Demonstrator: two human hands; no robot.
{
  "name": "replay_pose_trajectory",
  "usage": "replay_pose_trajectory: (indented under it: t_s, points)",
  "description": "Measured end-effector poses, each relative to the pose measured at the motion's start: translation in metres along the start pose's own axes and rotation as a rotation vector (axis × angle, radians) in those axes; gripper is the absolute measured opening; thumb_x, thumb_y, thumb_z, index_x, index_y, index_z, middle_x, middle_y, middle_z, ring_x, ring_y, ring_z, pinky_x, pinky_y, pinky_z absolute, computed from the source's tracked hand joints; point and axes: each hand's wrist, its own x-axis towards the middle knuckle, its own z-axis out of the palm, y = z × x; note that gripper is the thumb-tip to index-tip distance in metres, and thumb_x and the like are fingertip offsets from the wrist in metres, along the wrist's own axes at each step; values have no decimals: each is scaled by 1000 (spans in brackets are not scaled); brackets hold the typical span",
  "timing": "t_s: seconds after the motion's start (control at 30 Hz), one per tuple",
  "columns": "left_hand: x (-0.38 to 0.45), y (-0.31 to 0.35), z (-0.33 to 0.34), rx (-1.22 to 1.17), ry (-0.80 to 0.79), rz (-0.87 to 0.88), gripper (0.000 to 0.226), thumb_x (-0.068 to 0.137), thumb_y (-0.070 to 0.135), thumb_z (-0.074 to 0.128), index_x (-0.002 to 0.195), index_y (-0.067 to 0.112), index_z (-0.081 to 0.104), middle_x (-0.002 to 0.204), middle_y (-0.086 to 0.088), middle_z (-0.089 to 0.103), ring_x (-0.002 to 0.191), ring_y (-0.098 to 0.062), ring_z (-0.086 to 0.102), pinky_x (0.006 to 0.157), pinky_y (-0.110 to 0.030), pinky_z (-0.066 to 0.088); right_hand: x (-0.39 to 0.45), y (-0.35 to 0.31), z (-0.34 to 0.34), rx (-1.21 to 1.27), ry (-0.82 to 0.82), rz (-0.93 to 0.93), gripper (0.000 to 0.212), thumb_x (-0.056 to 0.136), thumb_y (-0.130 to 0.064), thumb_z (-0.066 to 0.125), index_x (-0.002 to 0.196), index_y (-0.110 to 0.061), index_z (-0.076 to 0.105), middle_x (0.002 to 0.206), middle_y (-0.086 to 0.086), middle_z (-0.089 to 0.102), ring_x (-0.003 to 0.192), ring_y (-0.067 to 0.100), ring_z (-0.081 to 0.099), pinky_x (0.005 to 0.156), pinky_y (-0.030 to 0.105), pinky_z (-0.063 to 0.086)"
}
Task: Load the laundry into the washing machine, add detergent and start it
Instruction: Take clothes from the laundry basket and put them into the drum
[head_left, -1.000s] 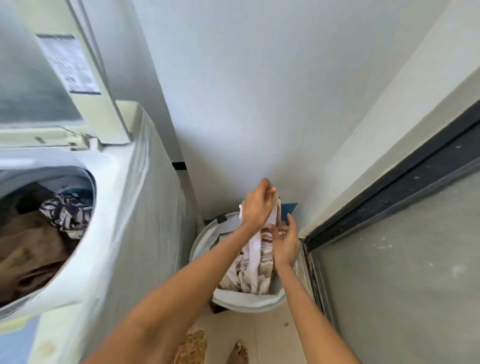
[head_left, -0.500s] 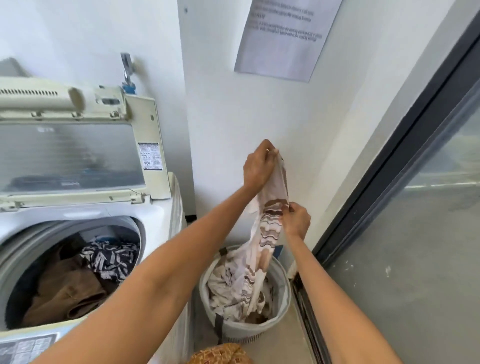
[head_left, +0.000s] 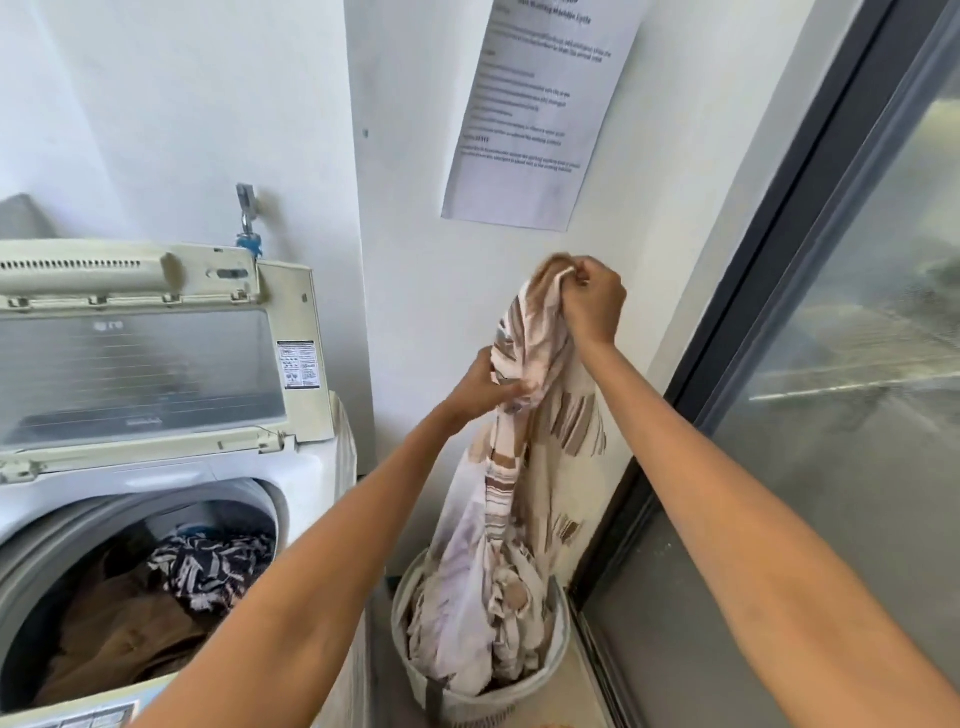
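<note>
The head view looks down at a long soft cloth, cream-white with brown and beige stripes, which hangs in loose folds from both hands. The right hand is the higher one; its grip is curled tight and pinches the top edge of the cloth, bunched into a small knot of fabric. The left hand is lower and to the left; its fingers are curled round a gathered fold of the same cloth. The lower end of the cloth lies crumpled inside a round white laundry basket with a mesh-like wall, which stands on the floor between the machine and a dark-framed glass door.

On the left stands a white top-loading washing machine. Its yellowed plastic lid with a smoky clear pane is raised upright against the wall. The round drum opening has a smooth grey rim, and inside lie a brown heavy-looking garment and, touching it on top, a crumpled black-and-white patterned fabric.

On the smooth white wall above the hands hangs a printed paper sheet; its text is too small to read. A metal tap with a blue fitting shows behind the lid.
</note>
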Motion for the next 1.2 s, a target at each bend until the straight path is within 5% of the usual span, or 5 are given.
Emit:
replay_pose_trajectory:
  t_s: [0.37,0.53,0.67,0.8,1.2]
  points:
    - [30,7,-3,329,472,-198,26,79,18,57,101,7,65,102,-17,69,95,-35,64,78,-41,54,-21,80,-9,-25,-535,43,56,80,-2,65,132,-11,47,115,6,58,97,15,56,80,31,48]
    - [49,30,-28,217,449,-111,36,62,17,45,89,12,67,89,-16,71,79,-32,69,71,-48,59,-46,160,7,-471,-909,164,92,57,-58,75,135,-17,46,125,10,55,114,26,55,92,40,49]
    - [57,52,-50,132,479,-64,34,65,5,46,90,9,68,81,-18,70,64,-32,69,63,-49,60,-61,140,14,-427,-727,236,26,86,-37,61,90,-12,67,91,8,68,90,27,64,66,30,44]
    - [54,46,-83,233,532,-124,26,72,16,58,96,7,67,85,-15,71,69,-31,70,60,-43,60,-16,106,13,-226,-465,293,13,81,-20,60,80,-11,69,87,15,72,86,31,68,72,37,53]
    - [30,50,-49,20,168,-19,27,70,26,81,87,13,65,65,-3,61,54,-17,55,48,-25,44,36,-64,17,241,-554,56,28,86,4,48,77,-19,62,76,-1,63,70,14,61,66,29,55]
